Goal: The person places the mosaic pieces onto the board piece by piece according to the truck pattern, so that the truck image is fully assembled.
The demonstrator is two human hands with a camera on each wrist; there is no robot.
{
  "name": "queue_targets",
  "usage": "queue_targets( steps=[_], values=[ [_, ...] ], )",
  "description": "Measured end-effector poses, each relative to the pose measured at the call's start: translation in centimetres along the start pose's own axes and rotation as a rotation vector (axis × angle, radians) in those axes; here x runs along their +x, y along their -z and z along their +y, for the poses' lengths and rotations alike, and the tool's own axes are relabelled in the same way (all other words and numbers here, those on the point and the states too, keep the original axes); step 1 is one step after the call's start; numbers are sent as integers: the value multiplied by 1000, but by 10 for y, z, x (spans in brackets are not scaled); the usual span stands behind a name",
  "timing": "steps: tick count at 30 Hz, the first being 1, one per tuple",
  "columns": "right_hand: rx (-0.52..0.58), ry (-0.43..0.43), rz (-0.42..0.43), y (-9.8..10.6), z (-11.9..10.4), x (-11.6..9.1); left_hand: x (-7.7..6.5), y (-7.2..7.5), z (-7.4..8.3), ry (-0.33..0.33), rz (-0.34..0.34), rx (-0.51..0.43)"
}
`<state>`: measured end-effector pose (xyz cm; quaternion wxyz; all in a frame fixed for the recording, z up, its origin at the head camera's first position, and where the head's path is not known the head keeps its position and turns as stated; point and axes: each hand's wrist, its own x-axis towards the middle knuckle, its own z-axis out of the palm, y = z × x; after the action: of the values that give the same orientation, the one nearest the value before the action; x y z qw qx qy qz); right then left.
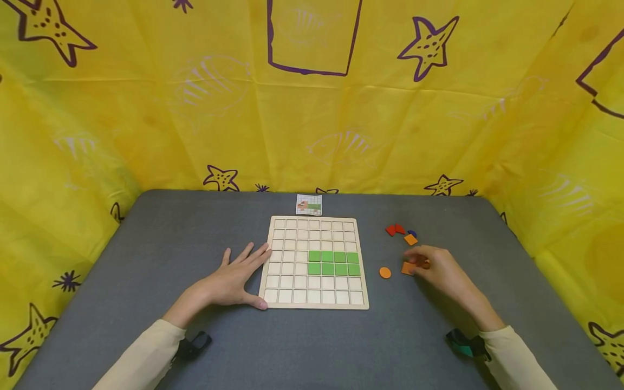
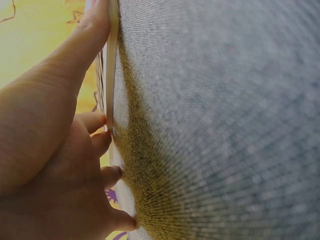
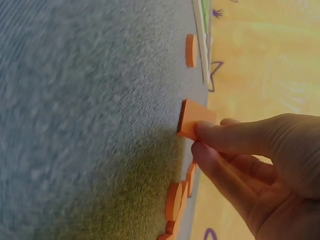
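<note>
A pale wooden grid board (image 1: 287,281) lies on the grey table, with two rows of green square tiles (image 1: 327,262) set in its right half. My left hand (image 1: 229,283), fingers spread, touches the board's left side with its fingertips and thumb. That board edge (image 2: 113,65) also shows beside the thumb in the left wrist view. Right of the board, my right hand (image 1: 441,268) pinches an orange square tile (image 3: 192,115). An orange round piece (image 1: 385,272) lies between that hand and the board. More orange pieces (image 3: 173,200) are partly hidden beneath the hand.
Red quarter-round pieces (image 1: 395,230), a blue piece (image 1: 413,233) and another orange square (image 1: 411,239) lie beyond the right hand. A small printed picture card (image 1: 309,205) sits behind the board. Yellow patterned cloth (image 1: 312,119) surrounds the table's back and sides.
</note>
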<state>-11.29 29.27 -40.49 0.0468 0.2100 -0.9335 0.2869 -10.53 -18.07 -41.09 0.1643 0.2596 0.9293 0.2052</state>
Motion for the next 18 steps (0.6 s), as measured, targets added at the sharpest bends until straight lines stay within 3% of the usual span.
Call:
queue_targets(
  steps=[18],
  values=[
    [66,14,-27,-5,-15,17,-1,1,2,9,-2,2]
  ],
)
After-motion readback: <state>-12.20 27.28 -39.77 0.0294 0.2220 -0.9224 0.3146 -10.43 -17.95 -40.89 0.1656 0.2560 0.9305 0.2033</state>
